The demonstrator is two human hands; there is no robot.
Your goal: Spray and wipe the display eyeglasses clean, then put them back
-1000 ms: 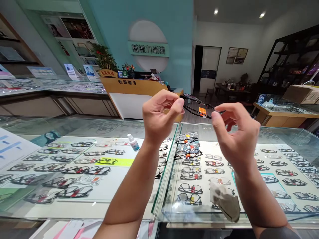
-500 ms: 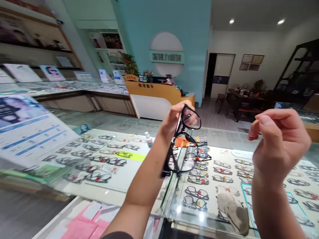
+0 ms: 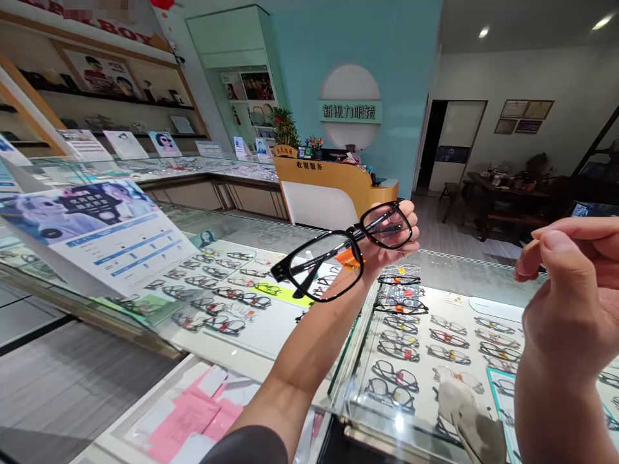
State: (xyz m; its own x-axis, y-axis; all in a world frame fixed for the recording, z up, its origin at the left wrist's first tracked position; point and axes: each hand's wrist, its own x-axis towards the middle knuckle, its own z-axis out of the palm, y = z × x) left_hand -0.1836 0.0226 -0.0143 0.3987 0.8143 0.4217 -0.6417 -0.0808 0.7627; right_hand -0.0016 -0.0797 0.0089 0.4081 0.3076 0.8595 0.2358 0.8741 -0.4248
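1. Nearest, a drawer holding pink and white paper packets (image 3: pixel 207 412) jutted out below the counter, beside the dark grey sleeve (image 3: pixel 249 446) on the left arm.
2. The right hand (image 3: pixel 580 290) was raised at the right edge of view, its fingers curled and the thumb bent close to the forefinger; whether their tips met could not be told.
3. A crumpled grey-beige cloth (image 3: pixel 476 419) lay on the glass near the right forearm.
4. The glossy black-framed eyeglasses with clear lenses (image 3: pixel 356 230) were held up above the counter, tilted, one lens higher than the other. An orange label (image 3: pixel 349 259) showed behind the frame.
5. The left hand (image 3: pixel 383 256) was behind the higher lens, its fingers closed around a temple arm of the eyeglasses, partly hidden by the frame.
6. Under both hands stretched the glass-topped display counter (image 3: pixel 239 225), with rows of spectacles inside and a bright yellow-green card (image 3: pixel 290 296) among them. A blue-and-white printed placard (image 3: pixel 126 248) stood at its left.
7. Beyond stood a wood-and-white cash desk (image 3: pixel 316 201), before a teal wall (image 3: pixel 401 71) with a round pale sign panel (image 3: pixel 351 84).
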